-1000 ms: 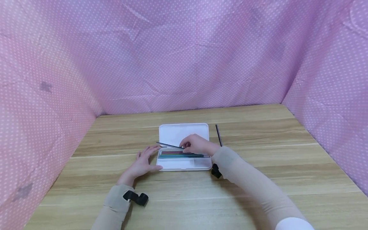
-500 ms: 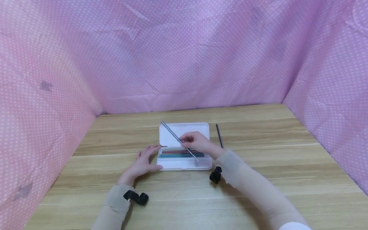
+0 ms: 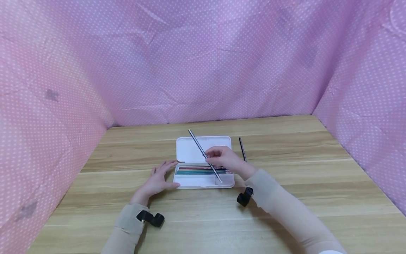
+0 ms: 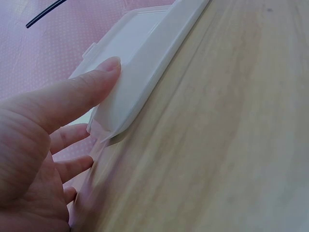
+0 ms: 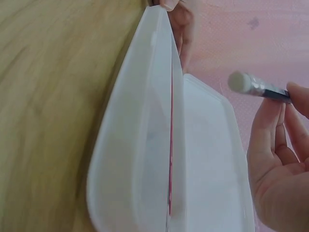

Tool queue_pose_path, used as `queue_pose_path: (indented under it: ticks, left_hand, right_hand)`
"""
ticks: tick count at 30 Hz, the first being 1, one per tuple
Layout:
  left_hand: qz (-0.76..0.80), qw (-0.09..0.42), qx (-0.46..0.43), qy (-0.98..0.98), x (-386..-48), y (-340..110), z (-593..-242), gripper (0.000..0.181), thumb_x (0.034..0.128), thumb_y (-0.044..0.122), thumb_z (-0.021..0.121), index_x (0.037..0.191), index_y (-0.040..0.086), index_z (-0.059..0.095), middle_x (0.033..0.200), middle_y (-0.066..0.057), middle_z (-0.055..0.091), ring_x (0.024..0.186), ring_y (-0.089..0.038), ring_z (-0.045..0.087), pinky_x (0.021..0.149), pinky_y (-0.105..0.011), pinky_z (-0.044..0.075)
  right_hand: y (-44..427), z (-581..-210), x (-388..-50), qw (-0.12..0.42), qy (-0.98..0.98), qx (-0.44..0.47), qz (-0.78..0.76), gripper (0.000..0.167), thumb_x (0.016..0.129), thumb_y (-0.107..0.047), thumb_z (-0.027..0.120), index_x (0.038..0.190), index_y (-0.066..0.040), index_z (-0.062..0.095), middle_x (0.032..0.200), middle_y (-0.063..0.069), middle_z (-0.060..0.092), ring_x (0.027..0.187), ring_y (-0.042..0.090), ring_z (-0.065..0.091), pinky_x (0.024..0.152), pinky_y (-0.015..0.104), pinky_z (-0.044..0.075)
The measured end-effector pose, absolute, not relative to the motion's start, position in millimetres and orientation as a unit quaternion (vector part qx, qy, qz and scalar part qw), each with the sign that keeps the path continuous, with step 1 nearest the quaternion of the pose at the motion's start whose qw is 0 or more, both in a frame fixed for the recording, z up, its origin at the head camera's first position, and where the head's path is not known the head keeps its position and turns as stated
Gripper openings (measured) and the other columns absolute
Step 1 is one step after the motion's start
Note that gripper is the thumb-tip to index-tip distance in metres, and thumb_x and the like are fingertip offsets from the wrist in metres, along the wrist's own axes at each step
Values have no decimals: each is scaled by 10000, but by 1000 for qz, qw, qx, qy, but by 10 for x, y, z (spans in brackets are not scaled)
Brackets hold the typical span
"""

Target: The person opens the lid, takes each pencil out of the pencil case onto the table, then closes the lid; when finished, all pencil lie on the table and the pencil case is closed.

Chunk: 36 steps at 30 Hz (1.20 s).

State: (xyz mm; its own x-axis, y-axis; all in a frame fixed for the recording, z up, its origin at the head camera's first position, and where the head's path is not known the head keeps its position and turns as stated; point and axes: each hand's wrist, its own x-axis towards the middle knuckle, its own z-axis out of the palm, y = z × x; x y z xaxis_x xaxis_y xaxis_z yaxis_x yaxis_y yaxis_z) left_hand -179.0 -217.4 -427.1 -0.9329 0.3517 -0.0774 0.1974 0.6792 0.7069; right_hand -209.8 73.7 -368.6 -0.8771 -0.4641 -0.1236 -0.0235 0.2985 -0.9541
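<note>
A white pencil case (image 3: 196, 181) lies on the table with its lid (image 3: 184, 151) folded back. Several colored pencils (image 3: 190, 171) lie side by side in its rear section. Over the case, my right hand (image 3: 226, 159) pinches a dark, striped pencil (image 3: 197, 143) between thumb and fingers. The pencil slants, its upper end away to the left; its white eraser end (image 5: 241, 83) shows in the right wrist view. My left hand (image 3: 157, 181) is at the case's left end, fingers spread, thumb (image 4: 104, 77) touching the case. The right palm partly covers the lid.
Another dark pencil (image 3: 242, 148) lies on the wooden table (image 3: 203, 222) to the right of the case, its near end hidden behind the right hand. Pink dotted cloth (image 3: 203, 70) hangs behind the table and along both sides.
The pencil in my right hand has turned from nearly level to a steep slant, far end raised and near end lower. That hand has shifted slightly right. The left hand stays put.
</note>
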Motion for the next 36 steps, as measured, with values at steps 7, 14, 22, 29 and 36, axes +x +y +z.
queue_pose_path:
  ticks: [7, 14, 22, 29, 36]
  left_hand:
    - [373, 105, 149, 910, -1771, -2164, -4269, 831, 745, 318, 792, 1443, 131, 382, 1530, -164, 282, 1431, -432, 59, 1102, -632, -94]
    - [373, 96, 155, 909, -1769, -2165, -4275, 827, 743, 305, 794, 1439, 126, 385, 1525, -173, 286, 1425, -447, 71, 1096, -643, -88]
    - [372, 98, 154, 910, -1759, -2160, -4270, 825, 744, 306, 791, 1439, 123, 385, 1527, -176, 282, 1425, -451, 64, 1095, -643, -93]
    - [375, 99, 154, 909, -1756, -2156, -4270, 823, 745, 305, 791, 1438, 122, 386, 1527, -176, 281, 1425, -450, 61, 1097, -637, -96]
    - [382, 100, 155, 905, -1766, -2159, -4277, 829, 739, 298, 797, 1438, 122, 387, 1524, -174, 284, 1425, -450, 49, 1090, -643, -101]
  right_hand:
    - [929, -3701, -2097, 188, 796, -144, -557, 319, 896, -140, 642, 1179, 2, 601, 987, 81, 619, 850, 158, 575, 769, 334, 558]
    - [1133, -3675, -2135, 173, 803, -137, -553, 347, 894, -131, 640, 1197, 27, 581, 999, 90, 604, 881, 158, 570, 796, 329, 561]
    - [1386, -3616, -2212, 160, 794, -113, -576, 396, 911, -108, 605, 1265, 43, 510, 1032, 62, 583, 894, 117, 565, 841, 323, 540]
    - [1664, -3723, -2314, 164, 749, -51, -640, 513, 941, -84, 553, 1392, 54, 351, 1070, 20, 550, 939, 79, 575, 951, 341, 479]
    - [1939, -3846, -2373, 188, 759, -10, -624, 569, 969, -157, 520, 1436, 53, 271, 1225, 101, 553, 1061, 103, 571, 1011, 343, 449]
